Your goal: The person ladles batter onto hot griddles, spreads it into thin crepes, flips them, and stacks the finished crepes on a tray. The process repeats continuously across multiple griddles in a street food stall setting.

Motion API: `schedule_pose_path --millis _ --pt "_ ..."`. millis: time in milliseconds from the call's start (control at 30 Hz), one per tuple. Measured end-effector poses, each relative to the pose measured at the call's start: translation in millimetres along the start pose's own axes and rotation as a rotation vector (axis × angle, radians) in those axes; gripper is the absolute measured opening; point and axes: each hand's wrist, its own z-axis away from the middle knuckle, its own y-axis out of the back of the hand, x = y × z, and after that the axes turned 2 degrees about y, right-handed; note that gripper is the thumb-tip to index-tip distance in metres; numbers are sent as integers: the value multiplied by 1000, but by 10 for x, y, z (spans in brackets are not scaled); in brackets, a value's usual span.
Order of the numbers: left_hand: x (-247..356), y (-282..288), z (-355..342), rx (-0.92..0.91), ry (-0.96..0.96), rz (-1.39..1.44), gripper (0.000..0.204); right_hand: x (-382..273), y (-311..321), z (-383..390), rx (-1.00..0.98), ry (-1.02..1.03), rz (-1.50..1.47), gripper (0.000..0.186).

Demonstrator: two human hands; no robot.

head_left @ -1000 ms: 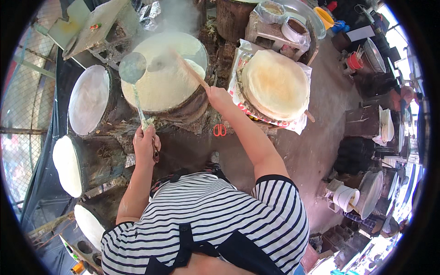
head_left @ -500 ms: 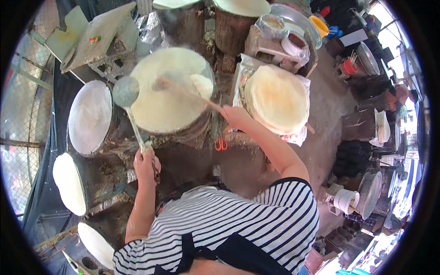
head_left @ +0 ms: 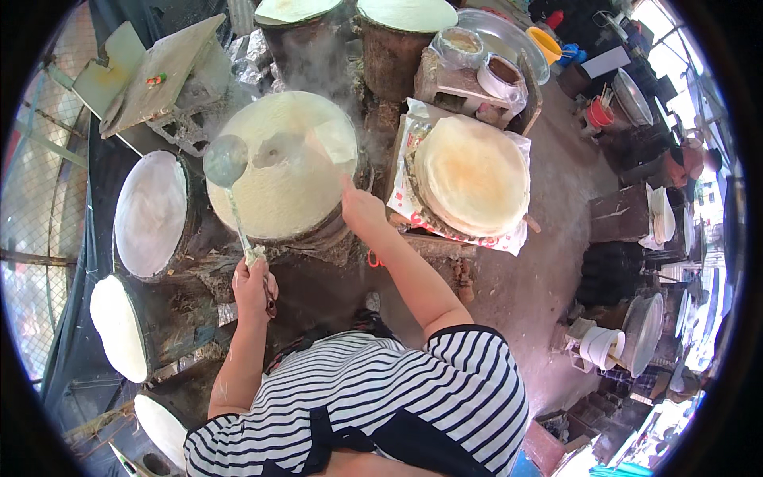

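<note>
My left hand point(head_left: 253, 282) is closed on the long handle of a metal ladle point(head_left: 225, 159), whose round bowl is over the left part of a large steaming round griddle point(head_left: 278, 207) coated in pale batter. My right hand point(head_left: 363, 208) grips a wooden spreader point(head_left: 332, 155), which is faint with blur and steam over the griddle's right part. A dark patch point(head_left: 269, 153) shows near the batter's middle. To my right, a stack of thin golden round sheets point(head_left: 473, 175) lies on printed wrapping, with red-handled scissors point(head_left: 373, 256) partly showing below my right hand.
More round griddles point(head_left: 149, 215) line the left and back. A slanted board point(head_left: 163, 67) on blocks is at back left. Bowls point(head_left: 501, 78) stand on a block at back right. Buckets point(head_left: 600, 346) and pans line the right, where another person point(head_left: 687, 165) appears at the edge.
My right hand and the spreader rose to the right, then moved back left over the griddle. My left hand shifted slightly with the ladle. The whole scene sits lower in view than a second ago.
</note>
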Motion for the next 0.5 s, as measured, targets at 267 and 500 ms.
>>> schedule_pose_path --millis 267,500 --pt "12 28 13 -66 20 11 12 -25 -134 228 144 56 35 52" --pt "3 183 23 -81 36 21 12 -284 -327 346 138 27 15 48"
